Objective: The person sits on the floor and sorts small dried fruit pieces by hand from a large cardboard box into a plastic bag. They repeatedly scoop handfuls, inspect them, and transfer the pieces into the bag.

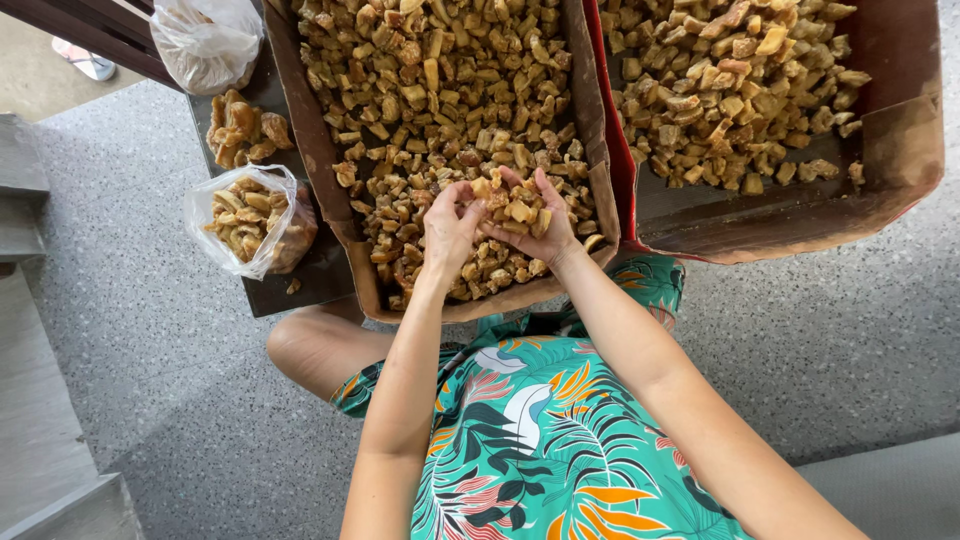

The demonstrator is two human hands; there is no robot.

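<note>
Both arms reach forward. The left hand (449, 228) and right hand (537, 215) touch, fingers curled like a cup.

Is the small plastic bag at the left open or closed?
Open. The plastic bag has its mouth spread wide, and the brown fried pieces inside show through the opening.
</note>
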